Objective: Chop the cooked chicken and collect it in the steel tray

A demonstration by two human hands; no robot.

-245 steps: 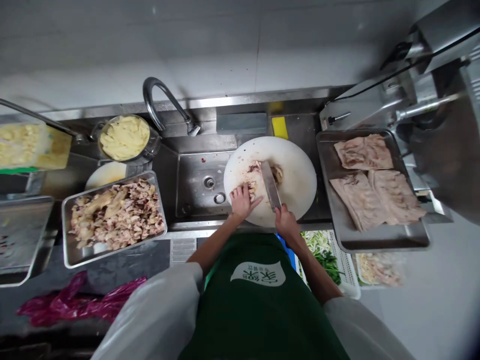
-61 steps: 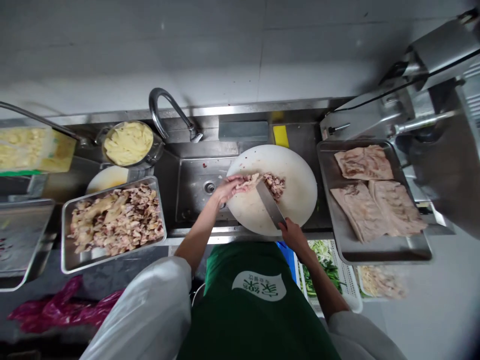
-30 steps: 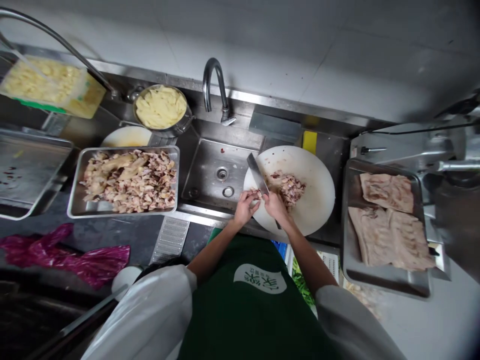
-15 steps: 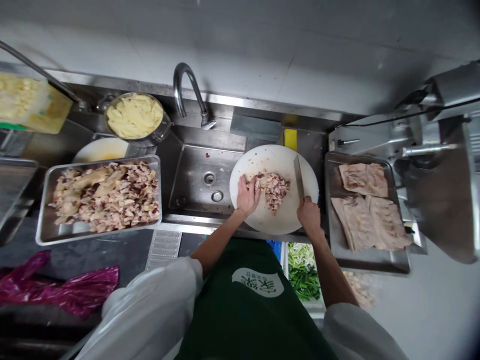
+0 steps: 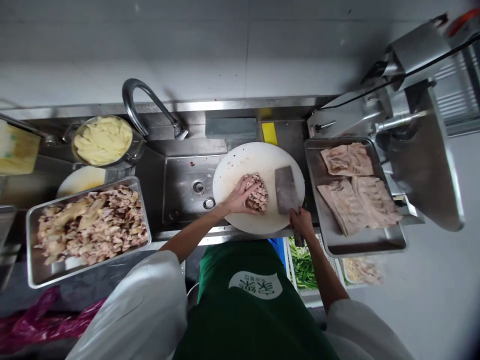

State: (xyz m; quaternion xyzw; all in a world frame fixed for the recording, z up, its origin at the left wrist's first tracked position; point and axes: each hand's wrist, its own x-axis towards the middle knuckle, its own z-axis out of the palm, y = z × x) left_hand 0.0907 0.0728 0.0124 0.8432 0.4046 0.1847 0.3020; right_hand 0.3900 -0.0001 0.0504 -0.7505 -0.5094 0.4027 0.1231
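Observation:
On the round white cutting board (image 5: 240,155), my left hand (image 5: 239,197) curves around the left side of a pile of chopped meat (image 5: 258,194). Its thumb and fingers are spread apart and touch the pieces. My right hand (image 5: 301,222) grips the handle of a cleaver (image 5: 287,190). The broad blade lies nearly flat over the right part of the board, a little apart from the pile. A metal tray of chopped meat (image 5: 93,225) stands to the left.
The board sits over the right side of a steel sink (image 5: 187,185) with a faucet (image 5: 150,100). Right of it are a tray with meat slabs (image 5: 352,205) and a machine (image 5: 423,155). A whetstone-like grey block (image 5: 230,128) and yellow sponge (image 5: 269,133) lie behind. Below are cut greens (image 5: 303,267).
My left hand has spread around the pile, which is now more compact. The cleaver has turned from edge-up view to nearly flat. The whole view has shifted.

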